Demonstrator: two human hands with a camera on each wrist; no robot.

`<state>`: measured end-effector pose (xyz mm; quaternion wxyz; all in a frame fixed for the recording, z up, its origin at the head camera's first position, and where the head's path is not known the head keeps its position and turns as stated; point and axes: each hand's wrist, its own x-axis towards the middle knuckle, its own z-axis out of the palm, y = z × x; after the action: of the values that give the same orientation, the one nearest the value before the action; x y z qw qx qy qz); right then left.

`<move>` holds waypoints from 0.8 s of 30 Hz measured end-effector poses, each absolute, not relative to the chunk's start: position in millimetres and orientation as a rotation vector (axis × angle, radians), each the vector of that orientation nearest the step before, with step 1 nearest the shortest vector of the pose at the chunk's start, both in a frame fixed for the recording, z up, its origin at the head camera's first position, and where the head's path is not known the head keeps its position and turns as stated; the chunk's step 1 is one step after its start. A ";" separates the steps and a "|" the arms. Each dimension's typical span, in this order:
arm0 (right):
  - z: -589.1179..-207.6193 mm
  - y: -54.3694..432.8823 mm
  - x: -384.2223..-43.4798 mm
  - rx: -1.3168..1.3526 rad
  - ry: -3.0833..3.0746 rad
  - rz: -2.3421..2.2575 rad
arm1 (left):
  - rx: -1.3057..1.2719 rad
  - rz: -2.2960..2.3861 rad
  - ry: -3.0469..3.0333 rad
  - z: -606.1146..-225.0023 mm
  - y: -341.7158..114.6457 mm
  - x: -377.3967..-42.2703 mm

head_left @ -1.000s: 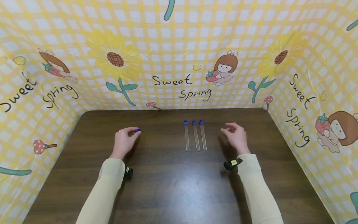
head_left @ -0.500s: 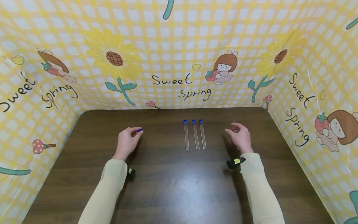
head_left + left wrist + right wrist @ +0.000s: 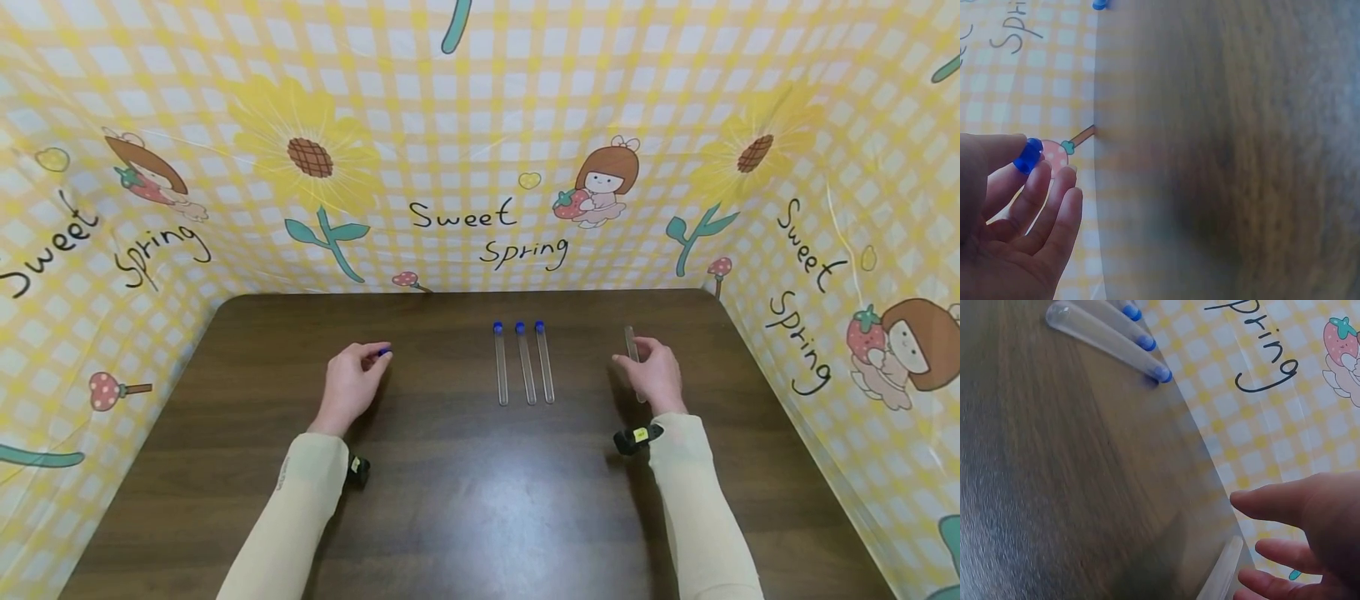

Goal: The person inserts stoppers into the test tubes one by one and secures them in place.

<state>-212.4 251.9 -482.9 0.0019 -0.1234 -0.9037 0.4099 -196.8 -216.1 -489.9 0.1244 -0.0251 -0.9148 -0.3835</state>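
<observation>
Between thumb and forefinger, my left hand [image 3: 352, 385] pinches a small blue cap [image 3: 1027, 157] above the left part of the table; its other fingers are loosely spread. My right hand [image 3: 656, 377] hovers beside an uncapped clear test tube [image 3: 631, 343] at the right, thumb and fingers apart. In the right wrist view that tube [image 3: 1222, 570] lies close to the fingertips, with its lower part cut off by the frame edge. Three test tubes with blue caps [image 3: 502, 371] lie side by side between the hands, caps towards the back.
The dark wooden table [image 3: 442, 467] is bordered at the back and sides by a yellow checked cloth [image 3: 480, 108] with printed flowers and lettering. A black wrist camera [image 3: 357, 472] sits on each sleeve cuff.
My left hand has drifted right with the blue cap still pinched. The right hand has shifted right and slightly nearer, so more of the uncapped tube shows. The capped tubes have not moved.
</observation>
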 end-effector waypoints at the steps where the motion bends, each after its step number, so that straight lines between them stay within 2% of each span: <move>1: -482.9 252.5 -212.2 -0.391 -2.845 1.277 | -0.078 -1.120 -2.661 -490.0 -215.2 -196.6; 24: -497.5 257.4 -216.8 -0.457 -2.904 1.030 | -0.153 -1.167 -2.632 -487.4 -205.4 -190.4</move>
<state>-216.8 257.4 -497.5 0.0133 -0.1467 -0.9321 0.3308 -190.4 -205.4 -487.4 0.1288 -0.0527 -0.9052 -0.4015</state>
